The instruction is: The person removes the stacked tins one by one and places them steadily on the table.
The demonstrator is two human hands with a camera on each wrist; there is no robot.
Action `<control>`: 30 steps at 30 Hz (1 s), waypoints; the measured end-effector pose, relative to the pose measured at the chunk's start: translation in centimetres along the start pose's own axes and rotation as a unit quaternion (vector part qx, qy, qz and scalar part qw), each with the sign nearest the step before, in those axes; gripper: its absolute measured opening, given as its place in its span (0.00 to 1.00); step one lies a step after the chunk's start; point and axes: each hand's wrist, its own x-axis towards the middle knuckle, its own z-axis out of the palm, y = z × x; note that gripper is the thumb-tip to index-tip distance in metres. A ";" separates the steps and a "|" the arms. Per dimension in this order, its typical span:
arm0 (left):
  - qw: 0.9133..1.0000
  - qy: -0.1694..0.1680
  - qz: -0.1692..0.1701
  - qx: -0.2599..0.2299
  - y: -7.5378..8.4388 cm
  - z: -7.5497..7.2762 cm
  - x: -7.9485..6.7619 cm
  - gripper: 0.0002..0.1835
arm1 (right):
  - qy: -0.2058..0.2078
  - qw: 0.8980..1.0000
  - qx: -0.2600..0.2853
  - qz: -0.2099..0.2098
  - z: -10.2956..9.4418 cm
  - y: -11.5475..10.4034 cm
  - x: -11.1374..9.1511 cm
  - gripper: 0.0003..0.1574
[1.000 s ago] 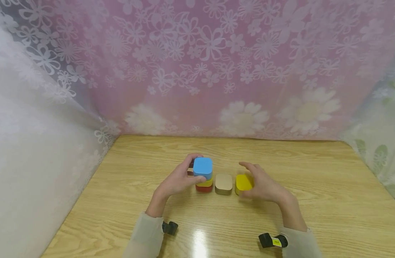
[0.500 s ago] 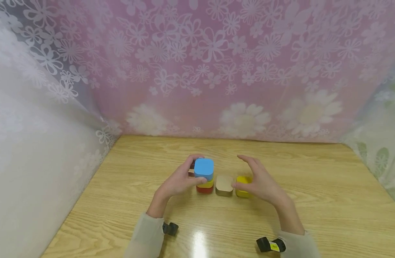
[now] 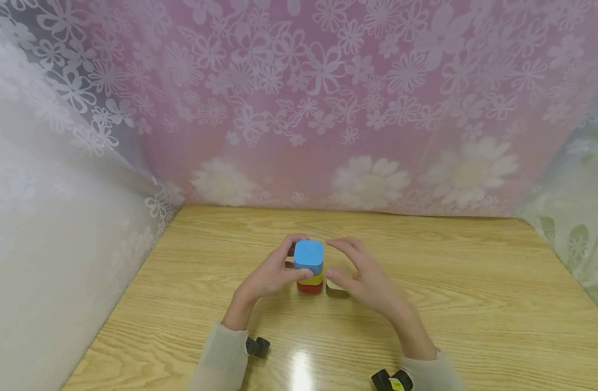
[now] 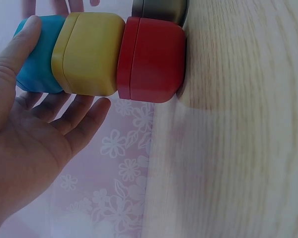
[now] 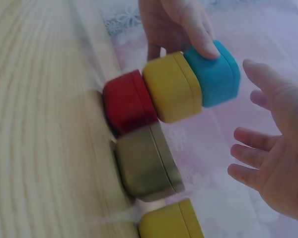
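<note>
A stack of small rounded lidded boxes stands on the table: a red box (image 3: 310,289) at the bottom, a yellow box (image 4: 92,53) in the middle and a blue box (image 3: 309,253) on top. My left hand (image 3: 269,276) holds the blue box, thumb on its near side and fingers behind. My right hand (image 3: 372,282) is just right of the blue box, thumb and fingers spread apart, holding nothing. Beneath it sits a gold box (image 5: 144,163), beside the red one. A second yellow box (image 5: 171,223) shows past the gold box in the right wrist view; in the head view my right hand mostly hides it.
The boxes stand on a light wooden table (image 3: 475,282). Behind it hangs a pink flowered curtain (image 3: 299,108), with pale curtains at the left and right sides. Light glares off the tabletop near the front.
My right hand has left the second yellow box and moved left, over the gold box, up to the blue box. My left hand stays on the blue box.
</note>
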 end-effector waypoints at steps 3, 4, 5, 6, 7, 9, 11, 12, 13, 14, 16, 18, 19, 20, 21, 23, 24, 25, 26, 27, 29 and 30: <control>1.000 0.000 0.002 -0.001 -0.2 0.0 -0.1 0.39 | 0.000 1.000 -0.003 -0.009 0.6 -0.1 0.1 0.35; 1.000 0.000 0.002 -0.001 -0.2 0.0 -0.1 0.39 | -0.001 1.000 -0.002 -0.009 0.8 -0.2 0.2 0.35; 1.000 0.000 0.003 -0.001 -0.3 0.0 -0.1 0.38 | -0.004 1.000 -0.004 -0.007 0.9 -0.2 0.2 0.34; 1.000 0.000 0.004 -0.003 -0.3 0.0 -0.1 0.38 | -0.007 1.000 -0.007 -0.004 1.1 -0.2 0.2 0.34; 1.000 -0.001 0.005 -0.004 -0.3 0.0 -0.1 0.38 | -0.010 1.000 -0.009 0.000 1.2 -0.3 0.2 0.35; 1.000 -0.001 0.007 -0.004 -0.3 0.0 -0.2 0.37 | -0.016 1.000 -0.010 0.003 1.5 -0.3 0.2 0.35; 1.000 -0.002 0.010 -0.004 -0.3 0.0 -0.2 0.37 | -0.021 1.000 -0.010 0.003 1.8 -0.4 0.3 0.35; 1.000 -0.002 0.010 -0.004 -0.3 0.0 -0.2 0.37 | -0.023 1.000 -0.010 0.002 1.9 -0.4 0.3 0.35; 1.000 -0.003 0.011 -0.003 -0.3 0.0 -0.2 0.37 | -0.024 1.000 -0.011 -0.002 2.1 -0.4 0.3 0.34; 1.000 -0.004 0.012 -0.003 -0.3 0.0 -0.2 0.37 | -0.024 1.000 -0.013 -0.006 2.2 -0.5 0.4 0.34; 1.000 -0.006 0.014 -0.004 -0.3 0.0 -0.1 0.37 | -0.022 0.999 -0.018 -0.014 2.4 -0.5 0.4 0.33; 1.000 -0.008 0.015 -0.008 -0.3 0.0 -0.1 0.36 | -0.016 0.999 -0.027 -0.022 2.6 -0.5 0.5 0.31; 1.000 -0.009 0.016 -0.010 -0.3 0.0 -0.1 0.36 | -0.013 0.999 -0.031 -0.025 2.6 -0.6 0.5 0.31; 1.000 -0.010 0.015 -0.012 -0.3 0.0 -0.1 0.36 | -0.008 0.999 -0.035 -0.027 2.7 -0.6 0.6 0.30; 1.000 -0.011 0.016 -0.013 -0.2 0.0 -0.1 0.36 | -0.004 0.999 -0.039 -0.028 2.7 -0.6 0.6 0.30; 1.000 -0.011 0.015 -0.011 -0.2 0.0 -0.1 0.36 | 0.002 0.999 -0.042 -0.029 2.8 -0.7 0.6 0.29; 1.000 -0.010 0.017 -0.006 -0.2 0.0 -0.1 0.37 | 0.005 0.999 -0.044 -0.030 2.8 -0.6 0.6 0.29; 1.000 -0.010 0.019 -0.003 -0.2 0.0 -0.1 0.37 | 0.008 0.998 -0.046 -0.031 2.9 -0.6 0.7 0.29; 1.000 -0.008 0.019 0.002 -0.2 0.0 -0.1 0.37 | 0.011 0.998 -0.047 -0.031 3.0 -0.6 0.6 0.29; 1.000 -0.006 0.019 0.008 -0.2 0.0 -0.1 0.37 | 0.014 0.998 -0.049 -0.032 3.0 -0.5 0.6 0.29; 1.000 -0.006 0.018 0.019 -0.2 0.1 -0.2 0.37 | 0.019 0.998 -0.053 -0.032 3.2 -0.4 0.6 0.28; 1.000 -0.008 0.015 0.022 -0.2 0.1 -0.2 0.37 | 0.022 0.998 -0.055 -0.032 3.3 -0.4 0.6 0.28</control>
